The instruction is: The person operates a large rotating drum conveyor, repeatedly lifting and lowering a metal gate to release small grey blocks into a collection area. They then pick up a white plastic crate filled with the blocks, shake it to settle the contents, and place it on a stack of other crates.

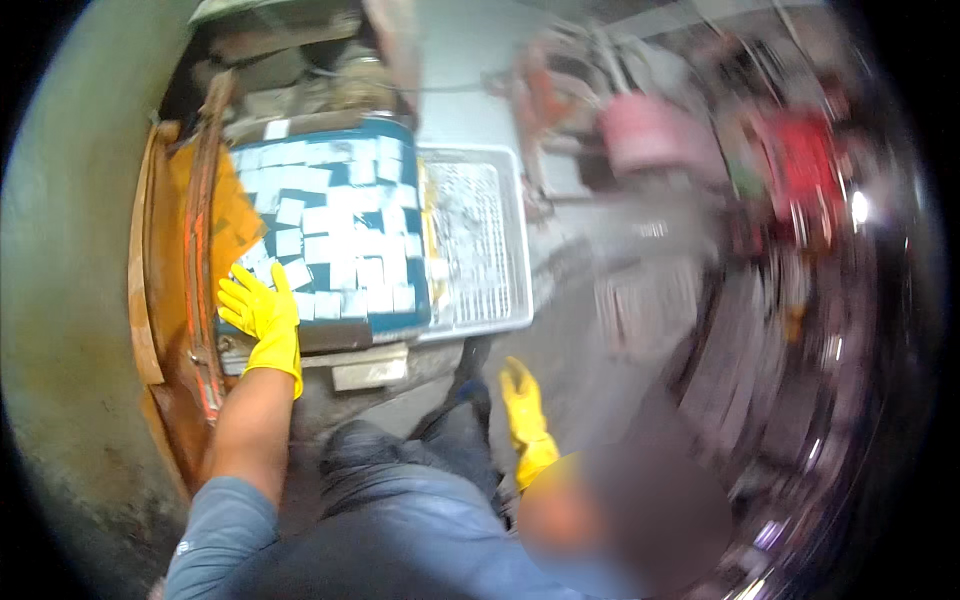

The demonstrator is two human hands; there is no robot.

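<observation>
A yellow rubber glove covers my left hand (262, 308). Its fingers are spread at the near left corner of a teal board (425, 290), beside the white pieces (290, 212) laid over it. Those pieces are small, flat and rectangular, some lying askew. An orange translucent sheet (225, 205) overlaps the board's left side; my left fingertips are close to its lower edge, and I cannot tell whether they touch it. Also in a yellow glove, my right hand (524, 408) hangs low to the right, away from the board, its fingers stretched and somewhat blurred. Nothing shows in either hand.
Right of the board stands a white plastic crate (515, 240) with a slatted bottom. A rusty orange-red bar frame (200, 250) runs along the left, near the wall (75, 300). Below the board sits a pale block (370, 372). A pink tub (655, 135) and a red object (800, 165) are blurred farther right.
</observation>
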